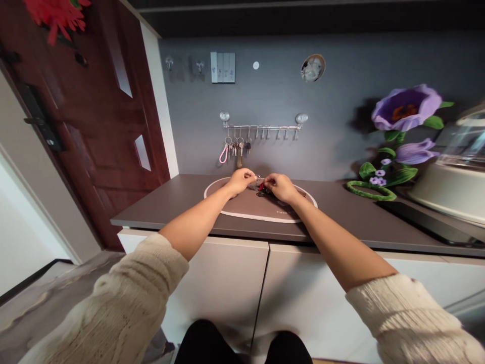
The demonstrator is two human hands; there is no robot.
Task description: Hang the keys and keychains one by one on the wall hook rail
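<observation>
Over a brown oval mat (250, 206) with a pale rim, my hands work close together on a small bunch of keys (261, 192). My left hand (241, 183) pinches the metal key ring (258, 178) between thumb and fingers. From the other side, my right hand (282, 188) has its fingertips closed on the keys, next to a small red piece (260, 187). Its fingers hide part of what it grips. Dark and silvery bits of the bunch hang just above the mat or touch it; I cannot tell which.
Behind my hands, a hook rail (261, 127) on the grey wall carries several keys (235, 146) and a pink loop (223, 154) at its left. A purple flower ornament (407, 108) and a domed cream appliance (450, 187) stand right on the counter (337, 217). A red-brown door (91, 111) is left.
</observation>
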